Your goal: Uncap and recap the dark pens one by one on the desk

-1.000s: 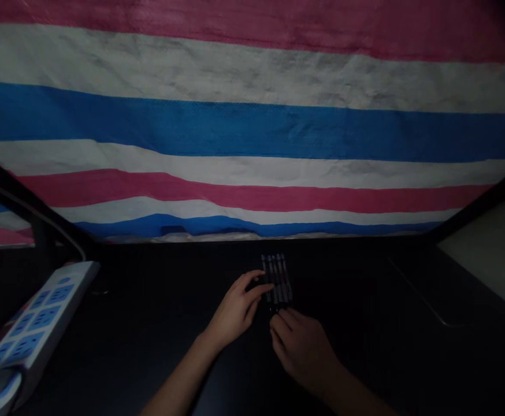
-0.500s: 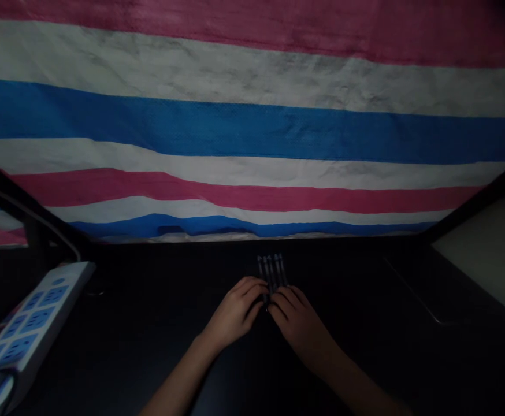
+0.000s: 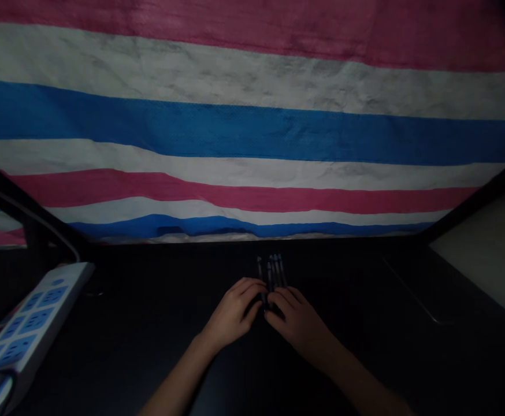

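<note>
Several slim pens point(image 3: 277, 270) lie side by side on the dark tabletop, tips pointing away from me. One pen point(image 3: 259, 267) lies a little apart at the left, and another sits slightly nearer to me than its neighbours. My left hand point(image 3: 236, 306) is curled in from the left, its fingers and thumb closed about the near end of the left pen. From the right, my right hand point(image 3: 296, 316) bends its fingers over the near ends of the other pens, its thumb close to the left thumb. The fingertips and near pen ends are partly hidden in the dark.
A white power strip point(image 3: 40, 318) with blue socket faces and a plugged-in cord stands at the left. A striped red, white and blue sheet point(image 3: 252, 133) hangs behind the black table point(image 3: 148, 346). A thin, flat dark object with a pale edge point(image 3: 441, 320) lies at the right.
The pens have shifted under my fingers: a gap has opened beside the left pen, and one pen has slid nearer to me. My right thumb has moved slightly left.
</note>
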`<state>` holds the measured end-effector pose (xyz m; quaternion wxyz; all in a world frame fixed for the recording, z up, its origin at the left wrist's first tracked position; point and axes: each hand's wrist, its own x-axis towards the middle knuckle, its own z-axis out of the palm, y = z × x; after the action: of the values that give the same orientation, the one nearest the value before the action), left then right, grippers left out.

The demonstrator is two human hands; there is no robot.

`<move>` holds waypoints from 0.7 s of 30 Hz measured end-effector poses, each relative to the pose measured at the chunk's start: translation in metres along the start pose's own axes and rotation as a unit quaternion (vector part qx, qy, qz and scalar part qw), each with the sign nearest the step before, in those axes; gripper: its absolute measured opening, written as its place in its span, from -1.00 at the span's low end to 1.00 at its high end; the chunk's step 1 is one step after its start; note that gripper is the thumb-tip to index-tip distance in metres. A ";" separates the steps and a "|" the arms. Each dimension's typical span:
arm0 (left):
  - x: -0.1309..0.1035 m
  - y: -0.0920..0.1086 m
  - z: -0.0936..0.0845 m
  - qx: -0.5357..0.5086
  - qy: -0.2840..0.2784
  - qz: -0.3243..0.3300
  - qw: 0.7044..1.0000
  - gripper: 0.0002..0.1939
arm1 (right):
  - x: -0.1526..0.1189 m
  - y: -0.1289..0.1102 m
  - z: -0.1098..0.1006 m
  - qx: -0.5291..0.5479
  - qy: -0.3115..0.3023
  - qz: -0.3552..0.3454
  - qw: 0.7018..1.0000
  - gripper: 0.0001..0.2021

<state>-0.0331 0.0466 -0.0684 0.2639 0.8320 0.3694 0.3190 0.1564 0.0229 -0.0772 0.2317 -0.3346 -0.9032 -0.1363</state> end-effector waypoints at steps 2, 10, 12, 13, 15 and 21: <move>0.000 0.000 0.000 -0.014 0.008 -0.010 1.000 -0.69 | 0.000 -0.001 -0.002 0.038 0.007 0.031 0.999 -0.77; 0.001 -0.006 0.001 -0.082 0.133 -0.107 0.982 -0.76 | -0.010 -0.006 -0.024 0.201 0.204 0.234 0.929 -0.89; 0.002 -0.006 0.000 -0.112 0.155 -0.146 0.971 -0.79 | -0.014 -0.012 -0.026 0.216 0.255 0.303 0.893 -0.87; 0.003 -0.005 0.000 -0.134 0.157 -0.166 0.964 -0.79 | -0.016 -0.015 -0.026 0.232 0.271 0.336 0.872 -0.85; 0.004 -0.004 0.000 -0.204 0.151 -0.200 0.946 -0.75 | -0.017 -0.023 -0.026 0.284 0.286 0.364 0.840 -0.83; 0.006 -0.005 -0.001 -0.420 0.140 -0.216 0.871 -0.67 | -0.005 -0.043 -0.021 0.452 0.116 0.379 0.799 -0.90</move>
<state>-0.0323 0.0543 -0.0689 0.5959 0.4892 0.4040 0.4923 0.1380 -0.0206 -0.0657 0.4932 -0.4892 -0.6292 0.3485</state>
